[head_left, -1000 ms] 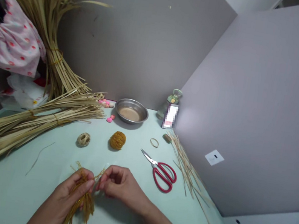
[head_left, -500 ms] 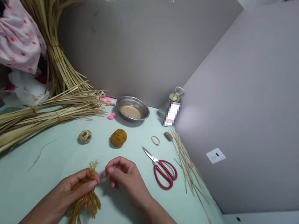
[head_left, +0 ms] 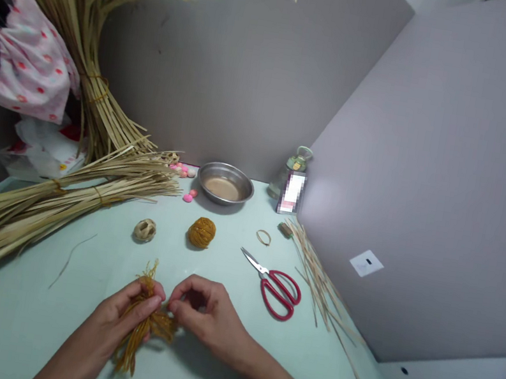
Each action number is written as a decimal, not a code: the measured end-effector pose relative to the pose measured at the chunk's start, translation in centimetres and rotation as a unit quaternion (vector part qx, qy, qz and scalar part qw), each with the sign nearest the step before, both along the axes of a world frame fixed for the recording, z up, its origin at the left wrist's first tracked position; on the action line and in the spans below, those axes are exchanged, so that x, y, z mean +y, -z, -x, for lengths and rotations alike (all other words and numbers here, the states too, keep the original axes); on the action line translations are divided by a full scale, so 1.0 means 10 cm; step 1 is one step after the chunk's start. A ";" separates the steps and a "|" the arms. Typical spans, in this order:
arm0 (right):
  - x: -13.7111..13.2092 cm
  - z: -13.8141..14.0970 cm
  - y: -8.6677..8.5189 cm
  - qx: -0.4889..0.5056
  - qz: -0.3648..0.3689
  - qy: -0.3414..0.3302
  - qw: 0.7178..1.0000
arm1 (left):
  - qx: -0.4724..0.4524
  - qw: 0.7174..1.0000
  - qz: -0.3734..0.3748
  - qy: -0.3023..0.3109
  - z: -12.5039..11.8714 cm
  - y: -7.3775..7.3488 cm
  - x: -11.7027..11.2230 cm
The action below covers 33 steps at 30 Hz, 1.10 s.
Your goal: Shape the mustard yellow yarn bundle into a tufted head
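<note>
A mustard-coloured yarn tassel [head_left: 129, 347] is pinched near its top between the thumb and fingers of my left hand [head_left: 118, 312]. Frayed ends stick up above the grip, and looped strands fan out below it, some toward the right. My right hand [head_left: 218, 323] is close beside it, thumb and index fingertip pressed together at the tassel's right side; whatever lies between those tips is too small to make out. Beyond my hands sit a ball of mustard yarn [head_left: 202, 233] and a small woven openwork ball [head_left: 145, 230]. Red-handled scissors [head_left: 268, 273] lie to the right with blades partly apart.
A metal bowl [head_left: 247, 192] stands at the back, beside pink pebble-like pieces [head_left: 188, 197]. A phone [head_left: 291, 193] leans on a bottle [head_left: 277, 184]. Straw bundles [head_left: 52, 198] cover the left side. Thin sticks [head_left: 317, 271] and a small ring [head_left: 263, 237] lie on the right.
My right hand has moved slightly left and down to the tassel, its thumb and index finger now together. The tassel's top leans more to the left, and some lower strands spread rightward.
</note>
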State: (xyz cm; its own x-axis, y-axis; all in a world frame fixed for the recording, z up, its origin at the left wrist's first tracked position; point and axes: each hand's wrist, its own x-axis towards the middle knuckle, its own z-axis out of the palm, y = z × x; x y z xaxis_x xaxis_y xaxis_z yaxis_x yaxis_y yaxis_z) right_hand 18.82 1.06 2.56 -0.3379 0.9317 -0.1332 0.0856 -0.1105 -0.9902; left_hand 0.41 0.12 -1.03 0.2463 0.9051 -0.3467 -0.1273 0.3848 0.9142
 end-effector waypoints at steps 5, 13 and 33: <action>0.02 0.01 0.03 0.055 0.017 0.024 0.998 | -0.017 1.000 -0.011 0.023 -0.01 0.00 -0.01; 0.18 -0.10 0.05 0.137 0.104 0.067 0.983 | -0.012 1.000 0.011 -0.001 0.02 -0.02 -0.04; 0.03 0.01 0.06 0.000 -0.009 -0.008 1.000 | -0.016 1.000 -0.001 0.018 -0.02 0.02 -0.06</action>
State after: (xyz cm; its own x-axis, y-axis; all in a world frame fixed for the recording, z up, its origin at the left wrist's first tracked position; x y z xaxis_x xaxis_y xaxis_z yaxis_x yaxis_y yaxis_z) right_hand 18.68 1.39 1.93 -0.3535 0.9283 -0.1156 0.0866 -0.0905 -0.9921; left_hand 0.60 -0.49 -1.23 0.2890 0.8961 -0.3370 -0.1423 0.3883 0.9105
